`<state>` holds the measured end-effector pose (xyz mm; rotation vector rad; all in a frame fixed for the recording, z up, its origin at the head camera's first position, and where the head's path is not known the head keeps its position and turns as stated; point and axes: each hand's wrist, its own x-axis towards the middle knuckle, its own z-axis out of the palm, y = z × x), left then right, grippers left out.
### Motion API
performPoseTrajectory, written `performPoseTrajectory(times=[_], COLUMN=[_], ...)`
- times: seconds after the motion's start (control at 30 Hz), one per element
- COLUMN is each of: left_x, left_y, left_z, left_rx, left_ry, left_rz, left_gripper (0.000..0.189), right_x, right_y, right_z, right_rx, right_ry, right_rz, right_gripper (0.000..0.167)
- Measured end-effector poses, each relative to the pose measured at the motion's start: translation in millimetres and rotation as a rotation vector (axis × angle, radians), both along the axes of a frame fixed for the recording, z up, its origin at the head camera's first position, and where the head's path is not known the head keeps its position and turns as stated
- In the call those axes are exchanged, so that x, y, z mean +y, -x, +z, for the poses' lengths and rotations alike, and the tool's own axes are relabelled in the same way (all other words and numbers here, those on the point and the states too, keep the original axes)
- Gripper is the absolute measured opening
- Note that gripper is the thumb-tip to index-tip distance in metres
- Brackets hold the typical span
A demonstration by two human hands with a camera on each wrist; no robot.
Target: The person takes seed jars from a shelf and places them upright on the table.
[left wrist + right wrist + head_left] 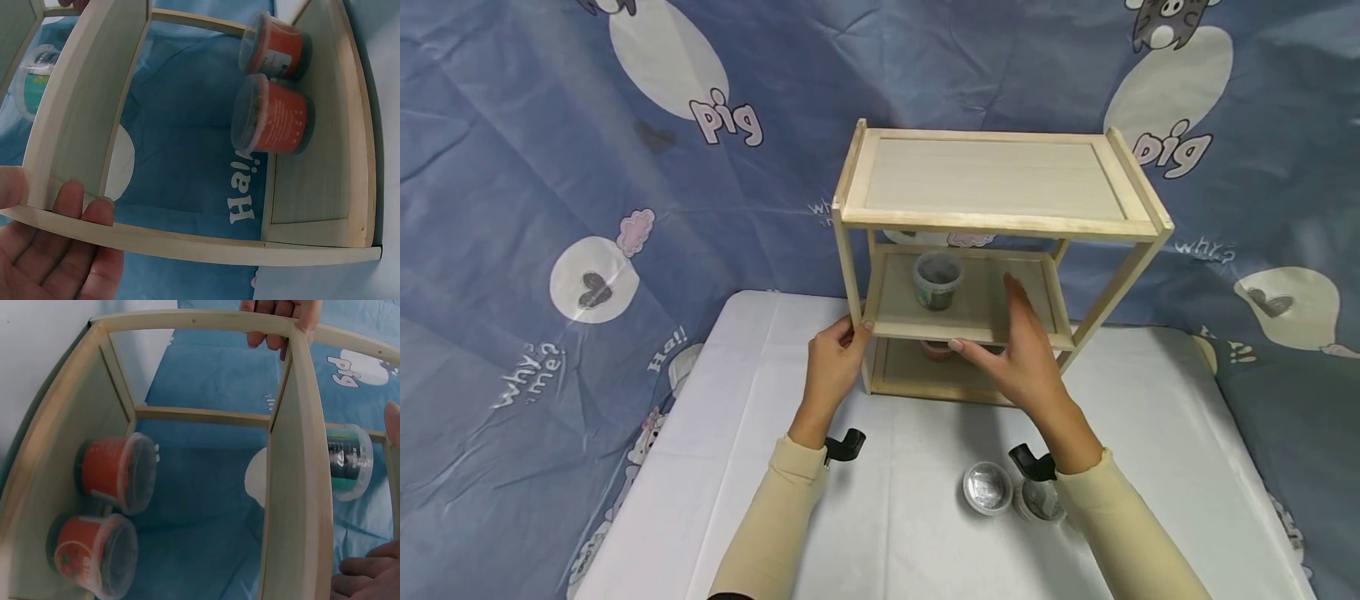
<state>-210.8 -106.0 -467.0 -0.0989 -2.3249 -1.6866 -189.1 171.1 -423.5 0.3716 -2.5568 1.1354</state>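
Observation:
A three-tier wooden shelf rack (1000,179) stands on the white table. My left hand (837,360) grips its front left post at the middle shelf's corner, thumb and fingers on either side of the wood. On the middle shelf sits a clear-rimmed tub with a green label (937,287), towards the left. My right hand (1026,362) is in front of that shelf to the tub's right, thumb and fingers spread, holding nothing. Two tubs with red labels, one (284,119) beside the other (284,47), stand on the bottom shelf; the head view mostly hides them.
Nearer me on the white tablecloth (865,517) are a round clear-topped tub (988,488) and a second one (1042,500), partly behind my right wrist. A blue printed curtain (775,192) hangs behind the rack and along the sides.

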Motion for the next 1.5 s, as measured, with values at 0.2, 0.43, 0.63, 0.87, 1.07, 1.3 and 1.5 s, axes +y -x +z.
performPoseTrajectory(times=[0.2, 0.43, 0.63, 0.87, 1.07, 1.3, 1.5], left_x=[-1.2, -1.1, -0.7, -1.4, -1.8, -1.1, -1.8], left_y=[-0.9, 0.0, 1.3, 1.8, 1.4, 1.6, 2.1], left_z=[0.1, -0.4, -2.5, -3.5, -3.6, -3.3, -3.2], left_rx=[-0.003, 0.001, 0.012, 0.02, 0.018, 0.013, 0.016], left_ry=[0.021, 0.015, 0.024, 0.026, 0.017, 0.007, 0.019], left_rz=[0.016, 0.009, 0.006, 0.008, -0.001, -0.007, -0.003], left_gripper=[0.035, 0.035, 0.034, 0.035, 0.037, 0.038, 0.038], right_x=[-8, -13, -14, -16, -18, -20, -24], right_y=[13.2, 25.8, 37.1, 46.0, 49.9, 52.9, 54.2], right_z=[4.0, 11.5, 15.7, 12.8, 10.3, 11.0, 11.5], right_rx=[-0.023, -0.071, -0.081, -0.114, -0.116, -0.136, -0.113], right_ry=[0.005, 0.007, 0.015, 0.062, 0.095, 0.101, 0.116], right_rz=[0.017, 0.017, 0.022, 0.005, -0.007, -0.035, -0.033], right_gripper=[0.116, 0.116, 0.115, 0.109, 0.1, 0.096, 0.092])
